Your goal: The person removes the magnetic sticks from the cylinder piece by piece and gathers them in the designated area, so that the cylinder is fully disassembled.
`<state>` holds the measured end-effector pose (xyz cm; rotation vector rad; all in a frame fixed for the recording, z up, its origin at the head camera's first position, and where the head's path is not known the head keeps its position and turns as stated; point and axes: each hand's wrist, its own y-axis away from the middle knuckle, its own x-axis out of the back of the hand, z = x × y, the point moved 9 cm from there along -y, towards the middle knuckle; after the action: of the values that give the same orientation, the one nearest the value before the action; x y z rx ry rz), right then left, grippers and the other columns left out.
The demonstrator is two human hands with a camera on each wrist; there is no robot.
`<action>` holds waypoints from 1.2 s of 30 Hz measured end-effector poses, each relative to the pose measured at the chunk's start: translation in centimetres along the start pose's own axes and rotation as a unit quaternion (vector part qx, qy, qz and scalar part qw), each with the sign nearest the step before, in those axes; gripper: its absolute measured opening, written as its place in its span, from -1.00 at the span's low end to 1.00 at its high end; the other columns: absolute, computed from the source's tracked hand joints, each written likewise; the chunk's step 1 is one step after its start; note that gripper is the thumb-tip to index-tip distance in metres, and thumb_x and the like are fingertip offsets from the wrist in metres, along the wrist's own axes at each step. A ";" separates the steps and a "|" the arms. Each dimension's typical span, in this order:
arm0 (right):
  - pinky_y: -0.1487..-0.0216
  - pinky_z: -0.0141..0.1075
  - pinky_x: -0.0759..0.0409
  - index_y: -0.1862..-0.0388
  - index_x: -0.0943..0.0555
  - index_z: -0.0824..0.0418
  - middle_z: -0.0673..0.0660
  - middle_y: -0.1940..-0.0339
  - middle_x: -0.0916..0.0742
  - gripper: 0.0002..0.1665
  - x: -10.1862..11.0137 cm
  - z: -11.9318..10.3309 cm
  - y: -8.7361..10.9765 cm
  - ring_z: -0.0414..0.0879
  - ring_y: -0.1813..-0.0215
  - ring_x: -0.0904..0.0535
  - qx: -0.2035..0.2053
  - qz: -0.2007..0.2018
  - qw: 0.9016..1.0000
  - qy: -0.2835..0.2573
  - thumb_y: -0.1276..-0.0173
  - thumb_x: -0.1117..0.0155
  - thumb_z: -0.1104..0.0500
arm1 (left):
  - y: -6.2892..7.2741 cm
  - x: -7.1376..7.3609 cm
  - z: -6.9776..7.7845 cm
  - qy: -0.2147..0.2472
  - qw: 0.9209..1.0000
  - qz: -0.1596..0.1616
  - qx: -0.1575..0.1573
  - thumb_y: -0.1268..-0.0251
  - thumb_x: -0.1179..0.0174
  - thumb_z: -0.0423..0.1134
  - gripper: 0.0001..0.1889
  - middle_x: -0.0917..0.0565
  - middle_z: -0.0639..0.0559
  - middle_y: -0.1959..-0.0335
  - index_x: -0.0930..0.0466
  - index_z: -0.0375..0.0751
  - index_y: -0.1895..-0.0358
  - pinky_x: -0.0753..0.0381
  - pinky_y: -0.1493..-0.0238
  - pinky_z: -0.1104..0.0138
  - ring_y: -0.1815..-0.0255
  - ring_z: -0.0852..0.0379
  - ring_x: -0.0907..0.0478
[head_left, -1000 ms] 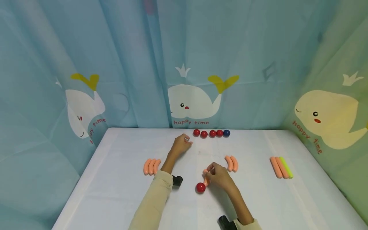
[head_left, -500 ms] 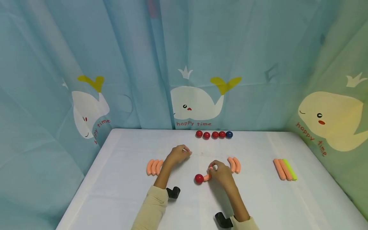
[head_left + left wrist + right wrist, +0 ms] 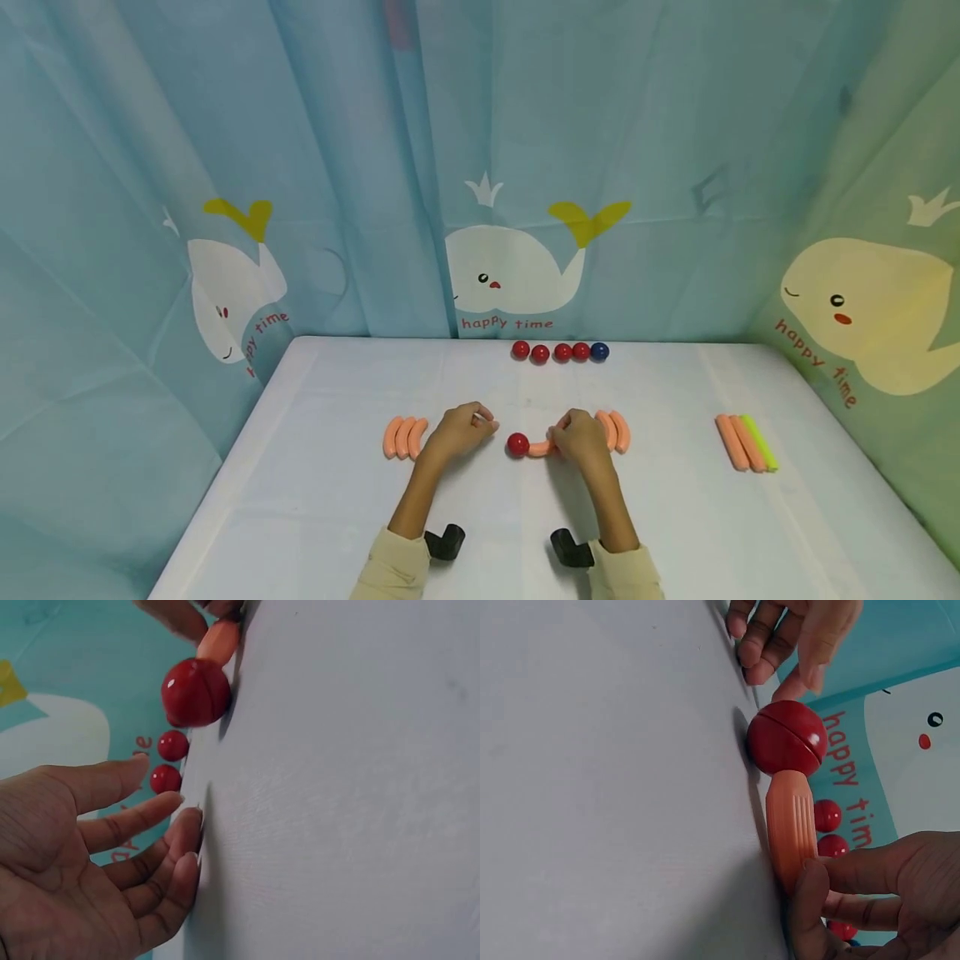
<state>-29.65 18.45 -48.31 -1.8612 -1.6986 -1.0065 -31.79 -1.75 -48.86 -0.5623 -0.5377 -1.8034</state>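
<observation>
My right hand (image 3: 581,435) pinches a curved orange-pink stick (image 3: 791,825) between thumb and fingers, near its right end. Against the stick's other end sits a red ball (image 3: 517,445) with a groove round it; both lie on or just above the white table. Loosely bent and holding nothing, my left hand (image 3: 459,432) rests by the table surface to the left of the ball. A gap separates its fingertips (image 3: 184,825) from the ball in the left wrist view. Ridges run along the stick in the right wrist view.
Several red balls (image 3: 562,353) and a blue ball (image 3: 599,352) line the table's back. Curved sticks lie left (image 3: 405,438) and beside my right hand (image 3: 619,432). Straight orange sticks (image 3: 741,443) and a green stick (image 3: 761,443) lie far right. A whale-print curtain (image 3: 375,167) stands behind.
My right hand has turned the stick from pointing towards me to lying crosswise, and the ball has swung away from me with it. My left hand has drawn back from the ball row.
</observation>
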 end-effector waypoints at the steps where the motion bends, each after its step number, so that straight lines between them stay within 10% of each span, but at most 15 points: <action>1: 0.49 -0.38 -0.38 0.42 -0.53 0.32 0.13 0.56 -0.59 -0.81 0.1 0.0 -0.1 -0.09 0.46 -0.47 -0.004 0.000 1.000 0.003 -0.29 -0.29 0.21 | 0.1 0.0 0.0 0.002 1.000 0.001 -0.001 -0.36 -0.19 -0.12 -0.75 -0.64 0.00 0.35 -0.63 -0.22 0.08 -0.49 0.27 0.29 0.33 0.15 -0.49; 10: 0.34 -0.21 -0.51 0.23 -0.60 0.36 0.23 0.40 -0.63 -0.77 1.5 -1.5 0.9 0.03 0.31 -0.52 0.081 0.046 0.995 0.035 -0.31 -0.29 0.18 | 0.6 -0.8 1.0 -0.016 0.998 -0.029 -0.054 -0.29 -0.26 -0.18 -0.70 -0.63 0.00 0.34 -0.61 -0.28 0.00 -0.50 0.29 0.33 0.36 0.20 -0.48; 20: 0.00 -0.02 -0.51 0.29 -0.74 0.26 0.15 0.25 -0.73 -0.83 -0.3 -3.3 2.4 0.07 0.10 -0.59 0.315 0.008 0.947 0.065 -0.08 -0.47 0.32 | 0.6 -2.6 2.9 -0.037 0.989 -0.057 -0.130 -0.23 -0.34 -0.25 -0.66 -0.64 -0.09 0.16 -0.60 -0.24 -0.05 -0.57 0.09 0.35 0.15 0.09 -0.58; 36: 0.03 -0.14 -0.46 0.28 -0.73 0.16 0.00 0.30 -0.71 -0.87 -1.4 -2.7 1.9 -0.06 0.10 -0.52 0.304 -0.052 0.951 0.035 -0.19 -0.46 0.19 | 0.4 -3.3 3.4 -0.049 0.989 -0.040 -0.133 -0.22 -0.35 -0.21 -0.73 -0.70 0.02 0.19 -0.67 -0.19 0.04 -0.54 0.12 0.41 0.17 0.19 -0.60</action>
<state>-28.38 15.25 -47.36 -1.3306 -1.8119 -0.4871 -30.12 2.67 -48.21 -0.8255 -0.3909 -1.9451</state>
